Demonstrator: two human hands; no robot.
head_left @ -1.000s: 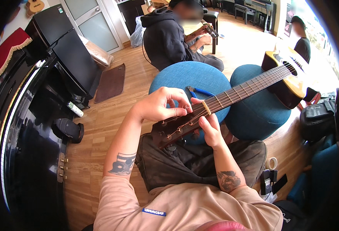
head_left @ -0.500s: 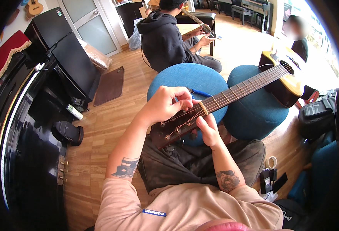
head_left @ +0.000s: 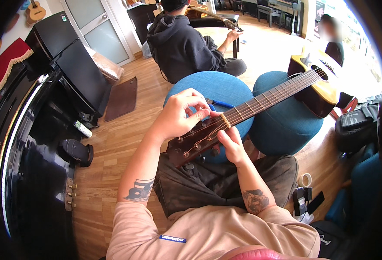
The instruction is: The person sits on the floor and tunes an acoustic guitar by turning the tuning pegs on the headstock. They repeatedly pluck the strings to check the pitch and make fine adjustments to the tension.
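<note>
An acoustic guitar (head_left: 260, 104) lies across two blue round stools, its headstock (head_left: 188, 150) toward me and its pale body (head_left: 322, 86) at the far right. My left hand (head_left: 183, 113) is over the headstock's far edge, thumb and fingers pinched together close to the nut. What sits between those fingertips is too small to make out. My right hand (head_left: 232, 145) grips the guitar neck from the near side, with its thumb beside the nut. Strings run over the headstock to the tuning posts. A blue-handled tool (head_left: 223, 104) rests on the left stool (head_left: 199, 82), just beyond my left fingers.
A person in a dark hoodie (head_left: 178, 43) sits on the floor ahead with another guitar. At left stand a black piano (head_left: 35, 173) and a black fridge (head_left: 76, 65). A tape roll (head_left: 305, 180) and a black bag (head_left: 357, 123) are at right.
My left fingers have shifted slightly at the nut, still pinched. My right hand keeps its hold on the neck. The other person's guitar and hands have moved, and the view has shifted a little.
</note>
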